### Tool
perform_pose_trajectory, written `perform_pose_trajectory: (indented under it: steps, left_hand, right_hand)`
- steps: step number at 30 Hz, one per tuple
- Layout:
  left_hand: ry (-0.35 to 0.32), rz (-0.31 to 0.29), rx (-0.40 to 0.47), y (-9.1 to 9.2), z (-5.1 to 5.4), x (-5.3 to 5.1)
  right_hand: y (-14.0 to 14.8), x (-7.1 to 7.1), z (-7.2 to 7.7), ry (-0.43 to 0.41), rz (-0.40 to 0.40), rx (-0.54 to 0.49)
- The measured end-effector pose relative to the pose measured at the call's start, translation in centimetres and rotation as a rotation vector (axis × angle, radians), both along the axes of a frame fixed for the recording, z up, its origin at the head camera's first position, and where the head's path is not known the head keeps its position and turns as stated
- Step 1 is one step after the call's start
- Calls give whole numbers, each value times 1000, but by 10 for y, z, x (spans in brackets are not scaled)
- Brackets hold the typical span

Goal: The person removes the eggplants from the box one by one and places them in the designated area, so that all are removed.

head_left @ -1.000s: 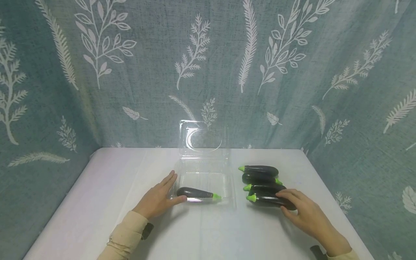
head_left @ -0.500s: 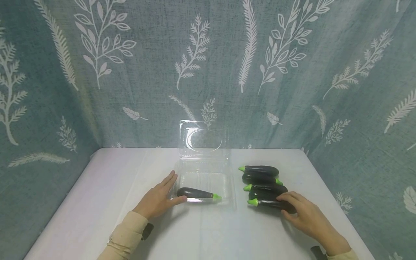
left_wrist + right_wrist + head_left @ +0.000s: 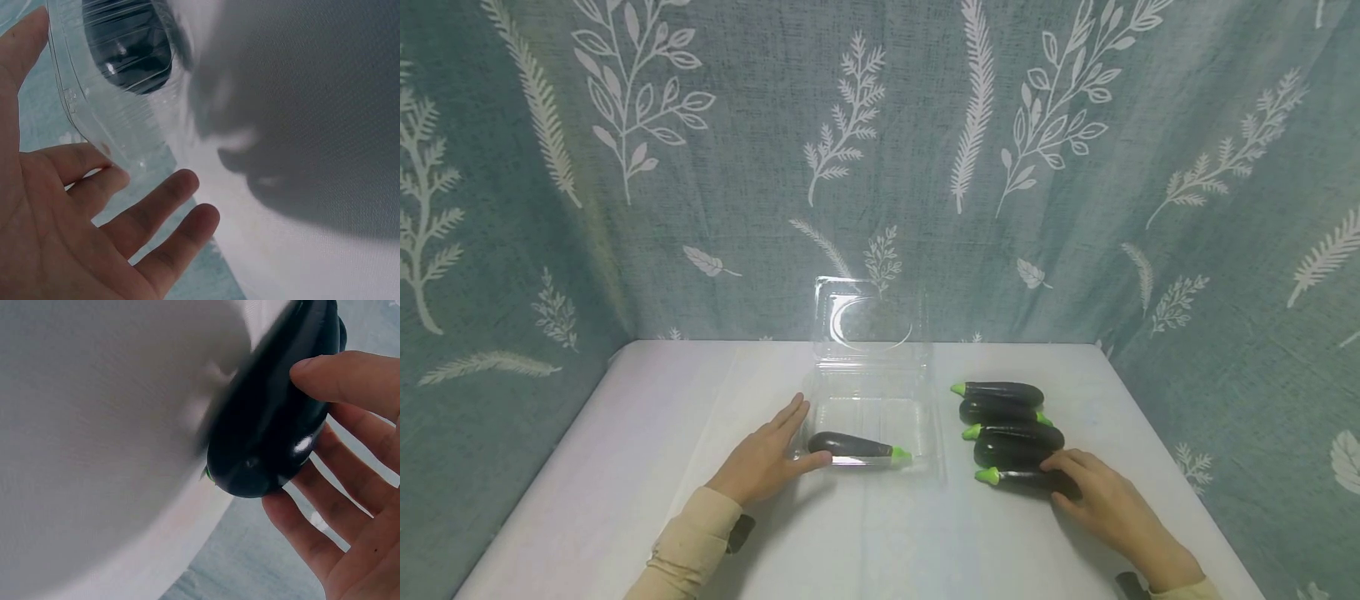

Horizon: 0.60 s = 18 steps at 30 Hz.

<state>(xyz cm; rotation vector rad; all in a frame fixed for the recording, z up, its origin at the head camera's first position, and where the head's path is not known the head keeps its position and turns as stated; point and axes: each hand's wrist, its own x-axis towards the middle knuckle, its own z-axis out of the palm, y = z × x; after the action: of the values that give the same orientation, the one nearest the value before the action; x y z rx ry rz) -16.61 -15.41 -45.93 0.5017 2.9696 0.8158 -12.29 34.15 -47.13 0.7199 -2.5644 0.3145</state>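
A clear plastic clamshell box (image 3: 880, 412) lies unfolded, with one eggplant (image 3: 848, 445) along its front inside. My left hand (image 3: 763, 458) rests at the box's front left corner, thumb at the front and fingers along the side. In the left wrist view, the fingers of this hand (image 3: 69, 231) are spread and fairly straight, touching the box's wall. My right hand (image 3: 1105, 496) holds the blunt end of the nearest eggplant (image 3: 1018, 478) between thumb and fingers. The right wrist view has that dark, glossy eggplant (image 3: 269, 419) close up; its green stem end points left in the head view.
Behind the held one, several more eggplants (image 3: 1011, 452) lie side by side, their green stems pointing different ways. The raised lid (image 3: 872, 321) stands at the back, near the leaf-patterned curtain (image 3: 737, 167). White cloth (image 3: 880, 542) covers the table.
My right hand has drawn the nearest eggplant a little toward the front, and a gap shows between its stem end and the others. The left hand and box have stayed put.
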Motion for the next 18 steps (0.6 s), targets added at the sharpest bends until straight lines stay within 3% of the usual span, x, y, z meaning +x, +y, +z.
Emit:
perform_pose_trajectory:
  steps: [18]
  left_hand:
    - [-16, 3, 10, -1, -1, -1]
  right_hand:
    - [2, -2, 4, -40, -30, -10]
